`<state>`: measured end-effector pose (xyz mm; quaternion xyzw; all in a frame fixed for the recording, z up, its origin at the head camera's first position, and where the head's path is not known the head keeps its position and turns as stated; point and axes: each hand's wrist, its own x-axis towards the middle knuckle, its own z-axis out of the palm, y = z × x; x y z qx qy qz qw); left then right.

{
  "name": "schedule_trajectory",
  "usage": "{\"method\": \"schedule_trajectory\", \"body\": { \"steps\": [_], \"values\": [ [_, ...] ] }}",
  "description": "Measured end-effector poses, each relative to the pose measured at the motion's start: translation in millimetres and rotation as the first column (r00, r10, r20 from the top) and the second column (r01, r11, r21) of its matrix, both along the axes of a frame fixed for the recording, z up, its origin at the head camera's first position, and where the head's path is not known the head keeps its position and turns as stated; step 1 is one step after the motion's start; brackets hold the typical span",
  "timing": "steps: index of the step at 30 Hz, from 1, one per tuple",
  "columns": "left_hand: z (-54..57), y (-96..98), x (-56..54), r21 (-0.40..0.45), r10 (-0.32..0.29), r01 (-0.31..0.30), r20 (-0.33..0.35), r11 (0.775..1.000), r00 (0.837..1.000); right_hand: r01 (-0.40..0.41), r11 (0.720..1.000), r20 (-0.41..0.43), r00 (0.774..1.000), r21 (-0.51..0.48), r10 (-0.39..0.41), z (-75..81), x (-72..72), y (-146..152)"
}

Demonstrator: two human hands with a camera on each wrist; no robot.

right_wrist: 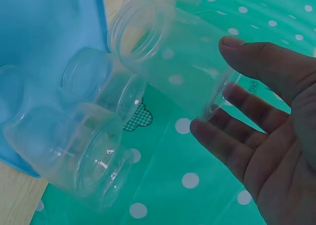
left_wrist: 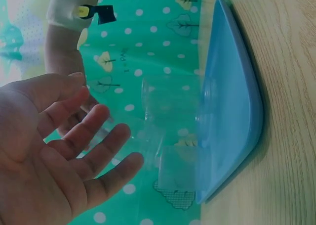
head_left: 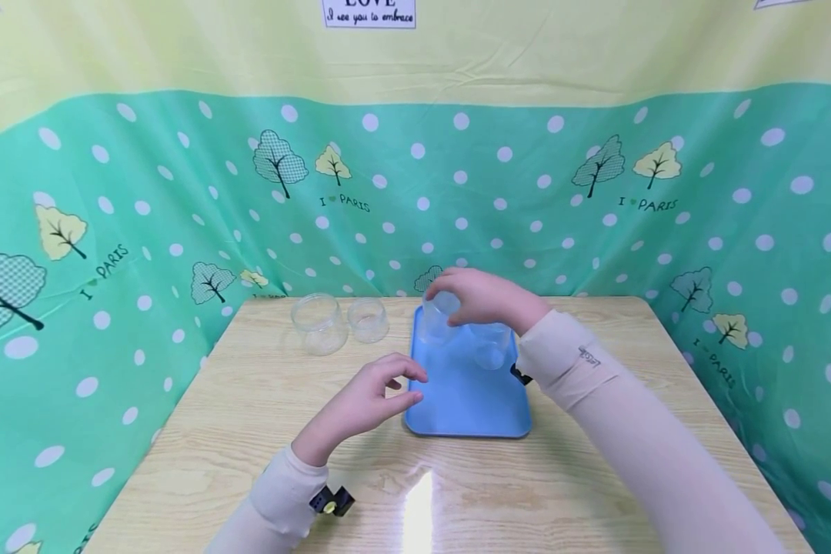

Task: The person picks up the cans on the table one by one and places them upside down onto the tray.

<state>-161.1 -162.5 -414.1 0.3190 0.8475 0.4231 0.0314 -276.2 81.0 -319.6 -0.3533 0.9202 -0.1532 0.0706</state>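
Note:
My right hand (head_left: 488,296) pinches a clear plastic jar (right_wrist: 173,57) by one end, thumb on one side and fingertips on the other. The jar's ridged rim points away from the fingers. It hangs tilted over the far left part of the blue tray (head_left: 467,408). On that tray stand a taller clear jar (left_wrist: 170,99) and a short clear jar (left_wrist: 177,170). Beside the tray's left edge, my left hand (head_left: 370,396) hovers with spread, slightly bent fingers and holds nothing.
Two more clear jars, a wide one (head_left: 320,327) and a smaller one (head_left: 368,322), stand on the wooden table (head_left: 249,431) left of the tray. A dotted green curtain (head_left: 457,185) hangs behind the table and on both sides.

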Motion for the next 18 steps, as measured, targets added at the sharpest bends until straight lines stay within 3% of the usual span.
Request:
{"method": "schedule_trajectory", "body": {
  "steps": [18],
  "values": [
    [-1.9, -0.9, -0.5, -0.043, -0.005, 0.003, -0.043, 0.999, 0.999, -0.012, 0.989, 0.015, 1.000, 0.148, 0.009, -16.6, -12.6, -19]
  ]
}}
